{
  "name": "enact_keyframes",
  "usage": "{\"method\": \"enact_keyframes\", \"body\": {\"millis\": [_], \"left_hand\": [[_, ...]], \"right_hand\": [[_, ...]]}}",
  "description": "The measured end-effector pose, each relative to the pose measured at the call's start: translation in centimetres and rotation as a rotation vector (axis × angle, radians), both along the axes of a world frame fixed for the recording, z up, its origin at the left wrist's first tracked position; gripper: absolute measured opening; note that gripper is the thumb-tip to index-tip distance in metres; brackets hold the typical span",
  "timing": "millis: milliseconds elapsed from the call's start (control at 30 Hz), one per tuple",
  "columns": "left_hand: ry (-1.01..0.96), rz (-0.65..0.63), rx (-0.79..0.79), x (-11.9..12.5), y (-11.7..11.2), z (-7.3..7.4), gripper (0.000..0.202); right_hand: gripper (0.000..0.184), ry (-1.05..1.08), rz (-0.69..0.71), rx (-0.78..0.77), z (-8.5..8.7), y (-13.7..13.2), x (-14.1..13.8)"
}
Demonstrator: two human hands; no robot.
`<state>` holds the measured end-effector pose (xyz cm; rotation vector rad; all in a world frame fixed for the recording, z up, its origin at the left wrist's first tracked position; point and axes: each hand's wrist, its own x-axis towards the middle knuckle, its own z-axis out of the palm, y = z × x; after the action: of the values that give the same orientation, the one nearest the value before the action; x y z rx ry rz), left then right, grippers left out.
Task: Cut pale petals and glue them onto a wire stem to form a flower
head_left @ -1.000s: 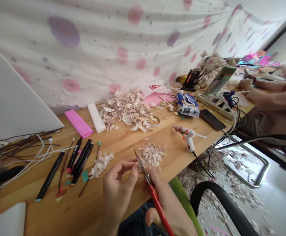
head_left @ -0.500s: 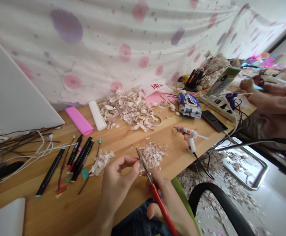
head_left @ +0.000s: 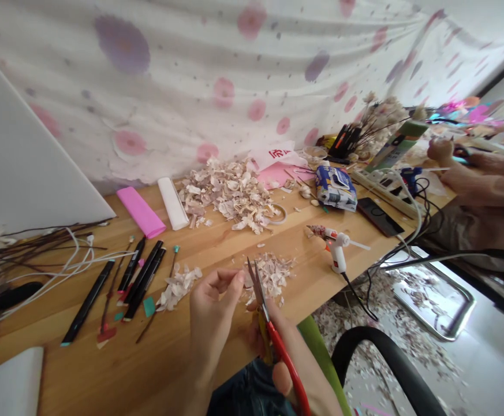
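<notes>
My left hand (head_left: pixel 217 303) is closed in a pinch, thumb against fingers, on a small pale petal (head_left: pixel 247 281) that is mostly hidden. In my right hand (head_left: pixel 277 341) are scissors (head_left: pixel 273 329) with red handles, their blades parted and pointing away from me, just right of my left fingertips. Behind the blades lies a small heap of pale cut scraps (head_left: pixel 273 273). To the left of my left hand is a small cluster of whiter petals (head_left: pixel 180 287).
A large heap of dried petals (head_left: pixel 230 193) sits at the back. Right of it are a glue gun (head_left: pixel 335 248), a blue packet (head_left: pixel 336 188), a phone (head_left: pixel 380 216) and a power strip (head_left: pixel 385 193). Black markers (head_left: pixel 145 280) lie left. Another person's hands (head_left: pixel 472 167) work at far right.
The scissor blades have opened and moved slightly right, away from my left fingertips. My left hand has shifted a little to the right, still pinched.
</notes>
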<state>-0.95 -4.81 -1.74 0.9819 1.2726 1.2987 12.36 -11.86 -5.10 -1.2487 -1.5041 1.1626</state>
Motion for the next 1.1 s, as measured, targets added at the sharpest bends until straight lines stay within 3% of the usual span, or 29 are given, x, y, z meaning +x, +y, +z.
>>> {"method": "enact_keyframes", "body": {"millis": [167,567,633,800,1100], "left_hand": [[-0.091,0.090,-0.009,1.1,-0.3,-0.6,0.020],[-0.085,0.057,0.006,1.5,-0.6,0.1,0.016],[-0.081,0.050,0.000,1.4,-0.6,0.0,0.016],[-0.077,0.046,0.014,1.2,-0.8,0.2,0.016],[-0.034,0.079,0.067,0.9,-1.0,0.6,0.013]], "right_hand": [[0.112,-0.056,-0.022,0.033,-0.2,-0.2,-0.5],[0.097,-0.172,-0.022,0.012,0.5,-0.2,-0.2],[0.087,-0.176,-0.017,0.003,0.6,-0.2,-0.2],[0.034,-0.190,-0.038,-0.018,0.8,-0.5,-0.1],[0.033,-0.216,-0.070,-0.039,1.6,-1.7,0.2]]}}
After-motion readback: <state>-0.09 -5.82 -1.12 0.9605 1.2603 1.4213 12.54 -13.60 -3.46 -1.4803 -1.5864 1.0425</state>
